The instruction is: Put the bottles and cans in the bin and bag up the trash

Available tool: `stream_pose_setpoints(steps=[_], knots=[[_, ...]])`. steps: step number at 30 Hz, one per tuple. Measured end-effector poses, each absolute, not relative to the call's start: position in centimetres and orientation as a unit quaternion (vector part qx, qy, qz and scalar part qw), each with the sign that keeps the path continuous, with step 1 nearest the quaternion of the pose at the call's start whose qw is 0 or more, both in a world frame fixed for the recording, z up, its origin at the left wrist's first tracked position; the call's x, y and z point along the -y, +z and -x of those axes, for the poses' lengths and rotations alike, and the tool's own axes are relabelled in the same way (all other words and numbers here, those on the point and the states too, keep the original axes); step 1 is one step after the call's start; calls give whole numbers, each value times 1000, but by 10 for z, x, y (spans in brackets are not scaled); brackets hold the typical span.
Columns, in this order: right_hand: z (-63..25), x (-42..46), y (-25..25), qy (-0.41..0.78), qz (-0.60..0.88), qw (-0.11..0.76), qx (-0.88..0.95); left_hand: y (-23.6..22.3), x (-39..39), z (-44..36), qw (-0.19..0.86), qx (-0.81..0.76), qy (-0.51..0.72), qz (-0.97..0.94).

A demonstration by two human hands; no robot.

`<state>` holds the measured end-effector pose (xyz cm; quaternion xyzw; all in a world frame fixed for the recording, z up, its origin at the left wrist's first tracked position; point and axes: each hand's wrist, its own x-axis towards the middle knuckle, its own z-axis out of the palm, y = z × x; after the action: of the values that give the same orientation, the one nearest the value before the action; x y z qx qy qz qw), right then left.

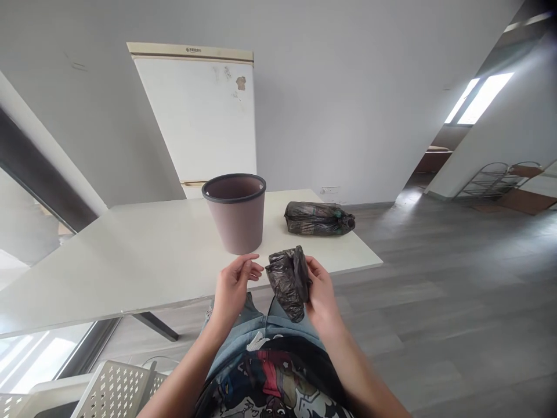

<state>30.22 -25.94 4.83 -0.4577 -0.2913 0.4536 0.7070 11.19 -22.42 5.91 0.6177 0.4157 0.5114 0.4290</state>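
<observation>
A crumpled black plastic bag hangs from my right hand, whose fingers grip its right side just in front of the table edge. My left hand is beside the bag, apart from it, with fingers loosely bent and nothing in them. Behind my left hand a mauve trash can with a black rim stands upright on the white table. To its right lies a filled black plastic bag, its gathered end pointing right.
Beyond the table a white refrigerator stands against the grey wall. A perforated plastic chair is at the lower left. Grey plank floor spreads to the right, with a wire rack farther off.
</observation>
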Motion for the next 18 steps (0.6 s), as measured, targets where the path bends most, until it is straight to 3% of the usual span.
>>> stream_pose_setpoints(steps=[4, 7, 10, 14, 18], knots=[[-291, 269, 49, 351, 507, 682, 393, 73, 250, -119, 458, -393, 453, -656], [-282, 274, 52, 348, 516, 638, 454, 74, 258, -123, 459, -414, 438, -653], [-283, 274, 59, 431, 473, 665, 385, 75, 251, -114, 473, -431, 500, -584], [-297, 270, 66, 594, 347, 686, 237, 82, 240, -90, 571, -401, 544, -466], [-317, 268, 68, 642, 302, 679, 190, 83, 235, -66, 616, -372, 533, -445]])
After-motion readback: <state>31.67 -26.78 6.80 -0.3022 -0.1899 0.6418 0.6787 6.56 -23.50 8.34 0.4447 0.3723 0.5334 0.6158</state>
